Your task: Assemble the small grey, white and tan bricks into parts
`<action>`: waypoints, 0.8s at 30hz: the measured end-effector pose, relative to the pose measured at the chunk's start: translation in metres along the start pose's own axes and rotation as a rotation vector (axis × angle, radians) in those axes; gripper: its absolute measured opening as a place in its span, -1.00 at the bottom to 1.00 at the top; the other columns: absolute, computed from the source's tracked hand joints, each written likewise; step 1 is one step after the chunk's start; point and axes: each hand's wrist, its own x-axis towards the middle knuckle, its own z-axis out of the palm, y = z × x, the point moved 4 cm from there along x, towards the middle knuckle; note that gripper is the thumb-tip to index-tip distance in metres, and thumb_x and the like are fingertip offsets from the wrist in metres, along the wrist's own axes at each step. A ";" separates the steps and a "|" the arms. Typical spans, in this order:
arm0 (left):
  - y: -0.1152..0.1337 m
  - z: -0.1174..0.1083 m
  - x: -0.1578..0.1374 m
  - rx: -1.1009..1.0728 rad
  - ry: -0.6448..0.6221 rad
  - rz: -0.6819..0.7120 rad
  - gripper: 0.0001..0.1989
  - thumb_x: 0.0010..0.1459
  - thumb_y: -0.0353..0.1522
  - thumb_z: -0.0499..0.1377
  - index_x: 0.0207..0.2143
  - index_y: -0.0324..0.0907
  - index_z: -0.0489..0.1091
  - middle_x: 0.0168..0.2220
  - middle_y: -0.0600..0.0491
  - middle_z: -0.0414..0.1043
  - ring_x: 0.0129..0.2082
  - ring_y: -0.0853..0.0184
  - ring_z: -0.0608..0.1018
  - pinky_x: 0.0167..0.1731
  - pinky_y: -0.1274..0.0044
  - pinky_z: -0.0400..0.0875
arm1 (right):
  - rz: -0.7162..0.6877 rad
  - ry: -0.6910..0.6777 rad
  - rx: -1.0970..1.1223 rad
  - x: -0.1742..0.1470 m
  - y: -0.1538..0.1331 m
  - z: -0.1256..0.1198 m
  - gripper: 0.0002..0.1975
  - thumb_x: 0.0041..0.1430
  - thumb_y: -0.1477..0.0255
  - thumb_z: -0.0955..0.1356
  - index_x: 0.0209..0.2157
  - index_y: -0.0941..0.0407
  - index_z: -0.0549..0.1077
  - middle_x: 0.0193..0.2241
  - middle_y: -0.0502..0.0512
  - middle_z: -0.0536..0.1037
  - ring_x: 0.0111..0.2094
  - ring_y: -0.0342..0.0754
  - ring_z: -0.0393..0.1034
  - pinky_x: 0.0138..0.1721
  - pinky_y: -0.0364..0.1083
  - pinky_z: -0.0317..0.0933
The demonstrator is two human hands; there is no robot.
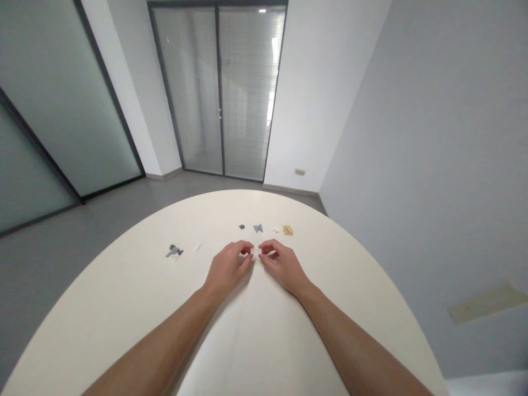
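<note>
Between my two hands, over the middle of the table, is a small white piece [256, 251], perhaps a building brick; its details are too small to make out. The fingertips of my left hand [231, 263] pinch its left end. On its right end, the thumb and fingers of my right hand [284, 264] are closed in the same way. Just beyond the hands lie a dark piece [241, 226], some blue-grey pieces [258, 228], a few white pieces [275, 230] and a group of tan pieces [287, 230].
A pile of grey, dark and white pieces [175, 252] lies on the left of the round white table [136, 308]. Near it is a thin white strip [197, 247]. Beyond the table stand a glass door [220, 99] and a grey wall [433, 165].
</note>
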 end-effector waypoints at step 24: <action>0.006 -0.003 0.000 0.022 -0.013 -0.007 -0.85 0.24 -0.33 0.10 -0.17 -0.11 0.43 -0.21 0.05 0.54 -0.19 0.28 0.53 -0.14 0.44 0.38 | -0.029 -0.018 -0.051 -0.001 -0.003 0.000 -0.87 0.16 0.49 0.35 -0.23 0.07 0.47 -0.29 0.01 0.57 -0.24 -0.09 0.46 -0.18 -0.09 0.31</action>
